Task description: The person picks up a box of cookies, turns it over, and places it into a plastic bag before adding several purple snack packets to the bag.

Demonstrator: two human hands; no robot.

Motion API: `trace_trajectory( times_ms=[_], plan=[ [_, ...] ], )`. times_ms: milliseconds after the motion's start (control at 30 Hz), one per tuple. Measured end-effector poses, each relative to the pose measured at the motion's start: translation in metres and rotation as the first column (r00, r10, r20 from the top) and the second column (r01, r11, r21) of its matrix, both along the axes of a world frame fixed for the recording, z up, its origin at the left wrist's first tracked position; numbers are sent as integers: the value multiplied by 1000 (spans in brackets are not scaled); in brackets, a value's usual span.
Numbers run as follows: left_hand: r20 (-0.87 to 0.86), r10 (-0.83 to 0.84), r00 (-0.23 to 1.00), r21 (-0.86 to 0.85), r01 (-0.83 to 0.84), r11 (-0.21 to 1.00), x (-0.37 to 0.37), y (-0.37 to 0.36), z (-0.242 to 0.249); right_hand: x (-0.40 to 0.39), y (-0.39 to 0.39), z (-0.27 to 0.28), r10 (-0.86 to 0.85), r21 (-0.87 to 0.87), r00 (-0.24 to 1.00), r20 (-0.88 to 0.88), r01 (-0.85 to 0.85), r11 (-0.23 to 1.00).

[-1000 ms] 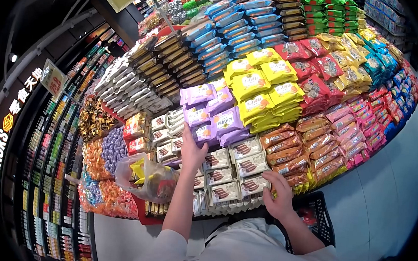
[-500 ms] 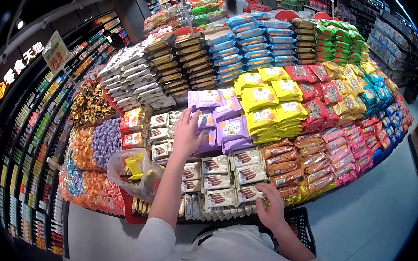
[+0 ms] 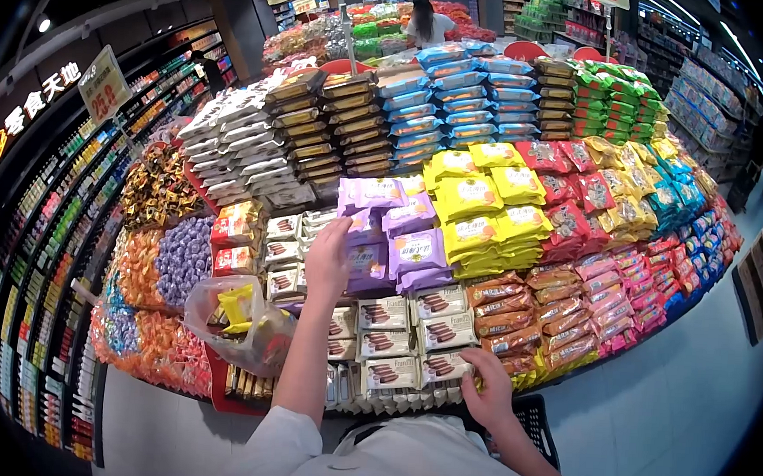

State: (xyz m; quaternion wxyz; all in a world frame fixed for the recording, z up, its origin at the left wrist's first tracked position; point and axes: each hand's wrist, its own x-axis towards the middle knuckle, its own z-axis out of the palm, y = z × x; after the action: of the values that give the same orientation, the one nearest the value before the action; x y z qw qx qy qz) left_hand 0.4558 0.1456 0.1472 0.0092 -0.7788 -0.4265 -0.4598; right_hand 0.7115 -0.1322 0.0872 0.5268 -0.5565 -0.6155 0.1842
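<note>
My left hand (image 3: 330,256) reaches over the display, its fingers close together at the left edge of the purple snack packets (image 3: 366,262). The fingertips are partly turned away, so I cannot make out whether they grip a packet. Left of the purple stack lie small white packets (image 3: 283,253), close to the same hand. My right hand (image 3: 487,391) rests lower down with fingers loosely bent and thumb apart. Its fingertips are at the corner of a white packet with brown biscuit sticks printed on it (image 3: 443,366).
A clear plastic bag (image 3: 260,336) with yellow packets stands left of my forearm. Yellow packets (image 3: 468,200), red packets (image 3: 568,224) and brown packets (image 3: 504,313) lie to the right. A black basket (image 3: 536,426) is below my right hand. Another person (image 3: 427,24) is far behind.
My left hand has drawn back slightly from over the purple packets to their left edge, its spread fingers coming together. My right hand stays by the white packets. The view has shifted slightly.
</note>
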Motion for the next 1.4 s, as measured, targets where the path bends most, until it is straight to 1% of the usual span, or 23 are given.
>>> trace_trajectory(
  times_ms=[33, 67, 133, 167, 233, 267, 333, 367, 533, 600, 633, 700, 733, 800, 833, 867, 933, 1033, 1200, 1233, 1300, 1367, 1400],
  plan=[
    [13, 20, 1000, -2, -20, 1000, 0, -14, -3, 2, 2, 0, -6, 7, 1000, -4, 6, 1000],
    [-23, 10, 1000, 76, -8, 997, 1, -25, -9, 4, 4, -1, -13, 12, 1000, -7, 13, 1000],
    [-189, -38, 981, 79, 54, 995, 0, -31, -27, 5, 8, -1, -23, 18, 1000, -10, 23, 1000],
    [-188, -38, 981, 79, 53, 995, 1, -34, -32, 6, 10, 1, -23, 26, 1000, -3, 23, 999],
    [-283, -68, 957, -16, 66, 998, 3, -36, -42, 7, 17, 6, -10, 36, 1000, 10, 9, 999],
    [-278, -59, 959, -11, 58, 998, 3, -36, -38, 8, 21, 10, 0, 33, 1000, 10, 0, 999],
    [-288, -100, 952, -134, 63, 989, 2, -35, -30, 9, 33, 21, 15, 33, 1000, 16, -16, 999],
    [-336, -96, 937, -169, 41, 985, 0, -32, -26, 9, 40, 29, 24, 76, 998, 57, -29, 997],
    [-364, -35, 931, -178, -32, 984, 4, -26, -23, 2, 85, 70, 91, 192, 973, 213, -133, 972],
    [-508, -67, 859, -218, -54, 974, 5, -24, -19, -6, 109, 84, 125, 206, 949, 290, -189, 960],
    [-528, -77, 846, -227, -53, 972, 4, -23, -20, -13, 121, 91, 146, 181, 922, 359, -222, 958],
    [-534, -99, 840, -218, -24, 976, 1, -21, -19, -21, 146, 87, 146, 160, 860, 489, -254, 954],
    [-546, -124, 828, -218, 3, 976, -1, -21, -19, -22, 158, 82, 148, 162, 858, 492, -257, 953],
    [-548, -147, 824, -233, 19, 972, -1, -19, -19, -26, 180, 73, 52, 186, 779, 625, -214, 959],
    [-530, -158, 833, -251, 24, 968, 0, -19, -20, -25, 187, 62, 22, 147, 705, 709, -178, 973],
    [-513, -168, 842, -268, 29, 963, 0, -18, -22, -24, 190, 58, 29, 147, 703, 711, -188, 971],
    [-484, -161, 860, -282, 20, 959, -1, -14, -24, -21, 196, 53, 64, 11, 597, 800, -121, 993],
    [-427, -150, 892, -279, 28, 960, 0, -13, -26, -17, 199, 54, 98, -15, 586, 805, -145, 989],
    [-455, -152, 877, -263, 31, 964, -4, -15, -17, -11, 196, 66, 196, -112, 591, 783, -176, 978],
    [-444, -180, 878, -308, 39, 951, -5, -17, -14, -10, 196, 65, 174, -81, 588, 790, -182, 980],
    [-443, -178, 879, -301, 41, 953, -6, -14, -18, -9, 200, 62, 159, -58, 588, 793, -188, 981],
    [-439, -166, 883, -284, 39, 958, -4, -13, -22, -15, 213, 57, 46, 69, 619, 784, -161, 985],
    [-442, -169, 881, -286, 40, 957, -3, -13, -22, -17, 218, 55, 47, 68, 623, 781, -158, 985]
  ],
)
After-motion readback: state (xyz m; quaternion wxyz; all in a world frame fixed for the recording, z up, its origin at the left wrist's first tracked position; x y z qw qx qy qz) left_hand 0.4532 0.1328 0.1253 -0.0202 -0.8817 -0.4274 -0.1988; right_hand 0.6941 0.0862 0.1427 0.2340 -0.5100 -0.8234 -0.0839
